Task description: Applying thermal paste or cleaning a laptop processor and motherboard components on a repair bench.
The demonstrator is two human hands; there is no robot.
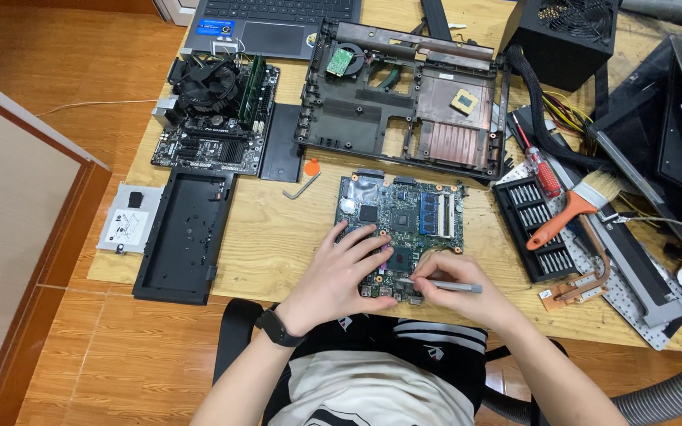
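My left hand [333, 276] lies open, flat on the green laptop board [400, 229], while my right hand [455, 288] pinches a grey screwdriver [444, 285] whose tip could slip and scratch nearby chips.

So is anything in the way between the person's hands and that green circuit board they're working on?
Nothing visible. The left hand rests flat on the green circuit board, and the right hand holds a slim grey tool with its tip at the board's near edge.

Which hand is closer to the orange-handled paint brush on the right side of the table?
The right hand, holding a grey tool over the green circuit board, is closer to the brush. The left hand rests farther away.
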